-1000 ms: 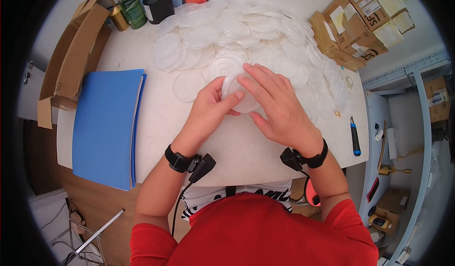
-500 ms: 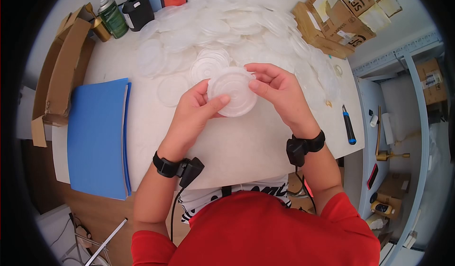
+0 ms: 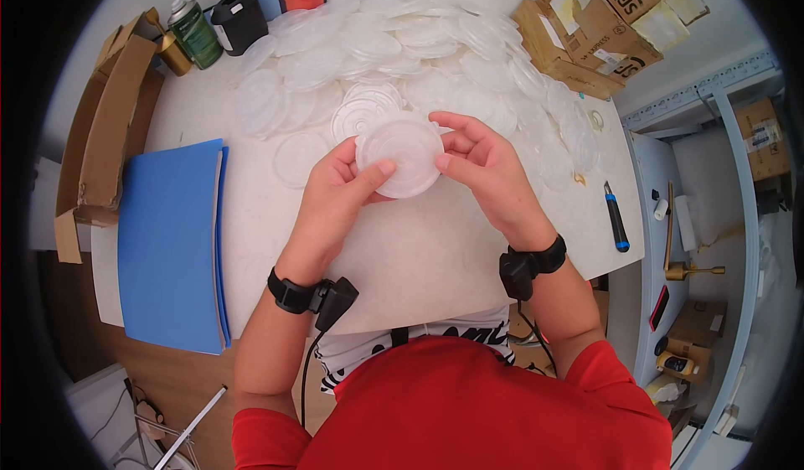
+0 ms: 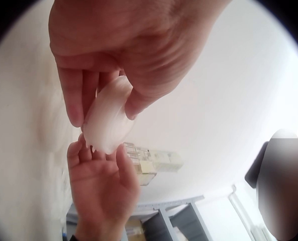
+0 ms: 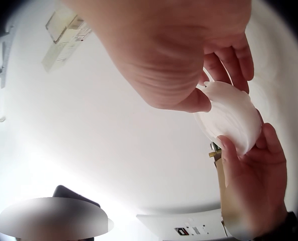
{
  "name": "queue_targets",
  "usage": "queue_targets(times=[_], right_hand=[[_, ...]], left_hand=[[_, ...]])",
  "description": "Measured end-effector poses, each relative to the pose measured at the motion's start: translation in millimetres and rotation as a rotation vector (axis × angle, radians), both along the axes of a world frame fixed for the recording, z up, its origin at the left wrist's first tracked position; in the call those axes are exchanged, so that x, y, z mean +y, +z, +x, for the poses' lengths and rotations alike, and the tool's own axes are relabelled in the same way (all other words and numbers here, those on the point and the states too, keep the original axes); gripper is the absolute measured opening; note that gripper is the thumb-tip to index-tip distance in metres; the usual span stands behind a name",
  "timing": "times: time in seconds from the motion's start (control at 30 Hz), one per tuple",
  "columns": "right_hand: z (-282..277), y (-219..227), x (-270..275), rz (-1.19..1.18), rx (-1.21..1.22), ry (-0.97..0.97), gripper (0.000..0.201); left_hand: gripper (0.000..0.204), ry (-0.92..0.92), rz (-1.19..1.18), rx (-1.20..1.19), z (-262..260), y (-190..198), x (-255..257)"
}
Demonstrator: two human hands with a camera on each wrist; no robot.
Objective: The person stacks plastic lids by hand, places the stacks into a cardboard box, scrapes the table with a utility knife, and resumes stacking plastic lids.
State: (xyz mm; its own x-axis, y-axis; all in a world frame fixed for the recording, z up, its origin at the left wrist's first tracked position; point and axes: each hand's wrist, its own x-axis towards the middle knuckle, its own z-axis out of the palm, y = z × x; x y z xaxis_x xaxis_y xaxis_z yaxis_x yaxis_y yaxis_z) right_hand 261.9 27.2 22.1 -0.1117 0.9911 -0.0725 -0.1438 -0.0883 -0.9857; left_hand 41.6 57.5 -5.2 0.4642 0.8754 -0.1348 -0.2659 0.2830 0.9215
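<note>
Several round translucent plastic lids (image 3: 402,147), nested in a small stack, are held up over the table between both hands. The left hand (image 3: 331,189) grips the stack at its left edge, thumb on the upper face and fingers beneath. At the opposite edge, the right hand (image 3: 492,177) pinches the rim between thumb and fingers. Seen from the left wrist, the stack (image 4: 108,118) stands tilted, its depth showing. Just behind it, more lids (image 3: 356,111) lie overlapping on the table, and a single flat lid (image 3: 300,162) is left of them.
A large heap of similar lids (image 3: 385,44) covers the back of the table. To the left are a blue folder (image 3: 172,244), an open cardboard box (image 3: 117,126), a spray can (image 3: 194,36) and a black bottle (image 3: 240,22). A utility knife (image 3: 615,219) lies right, with cardboard boxes (image 3: 599,38) behind.
The right hand moved from lying over the lids to pinching their right rim, uncovering the upper face. The left hand keeps its grip. The head view shifted slightly.
</note>
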Motion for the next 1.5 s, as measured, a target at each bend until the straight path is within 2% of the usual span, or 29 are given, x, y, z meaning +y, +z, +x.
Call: queue_targets(times=[0.23, 0.33, 0.43, 0.53, 0.6, 0.63, 0.7, 0.73, 0.8, 0.83, 0.9, 1.1, 1.3, 1.5], right_hand=[[-1.3, -9.0, -2.4, 0.035, -0.02, 0.025, 0.055], [-2.2, -11.4, -4.2, 0.048, -0.059, 0.06, 0.057], [-3.8, -10.7, -4.7, 0.042, -0.028, 0.065, 0.055], [1.9, -12.0, -2.0, -0.008, -0.092, -0.05, 0.046], [4.8, -18.8, 3.6, 0.028, -0.341, -0.166, 0.039], [3.9, -19.4, 5.2, 0.027, -0.342, -0.165, 0.039], [-3.2, -18.8, 10.2, 0.077, -0.555, -0.172, 0.04], [-6.9, -16.3, 12.9, 0.079, -0.552, -0.167, 0.04], [-14.4, -11.3, 18.4, 0.26, -0.846, -0.154, 0.048], [-18.1, -12.7, 22.2, 0.26, -0.842, -0.152, 0.048], [-26.5, -17.8, 30.7, 0.57, -1.105, -0.17, 0.059], [-52.6, -28.5, 50.7, 0.776, -1.215, -0.113, 0.075], [-64.1, -31.8, 59.7, 0.778, -1.294, -0.051, 0.076], [-62.7, -32.1, 56.8, 0.776, -1.269, -0.062, 0.074]], left_hand=[[0.042, -0.009, -0.016, -0.03, 0.5, 0.9, -2.5], [0.037, 0.021, -0.078, -0.014, -0.1, 4.8, -2.0], [0.037, 0.054, -0.072, 0.085, -9.2, 5.1, 3.4], [0.041, 0.415, 0.044, -0.091, -32.9, 13.0, 20.4], [0.042, 0.569, 0.008, -0.15, -47.0, 14.3, 30.1], [0.042, 0.57, 0.006, -0.15, -46.3, 13.3, 32.1], [0.044, 0.638, -0.065, -0.204, -46.5, 9.4, 34.1], [0.044, 0.644, -0.063, -0.202, -45.5, 8.0, 33.3], [0.045, 0.567, -0.092, -0.208, -40.0, 5.5, 31.1], [0.046, 0.546, -0.094, -0.194, -38.7, 4.5, 30.7], [0.045, 0.529, -0.097, -0.196, -37.1, 5.6, 28.8], [0.043, 0.528, -0.094, -0.237, -37.2, 10.9, 27.1], [0.043, 0.519, -0.129, -0.273, -38.6, 10.3, 26.1], [0.04, 0.495, -0.14, -0.294, -38.8, 5.0, 26.9]])
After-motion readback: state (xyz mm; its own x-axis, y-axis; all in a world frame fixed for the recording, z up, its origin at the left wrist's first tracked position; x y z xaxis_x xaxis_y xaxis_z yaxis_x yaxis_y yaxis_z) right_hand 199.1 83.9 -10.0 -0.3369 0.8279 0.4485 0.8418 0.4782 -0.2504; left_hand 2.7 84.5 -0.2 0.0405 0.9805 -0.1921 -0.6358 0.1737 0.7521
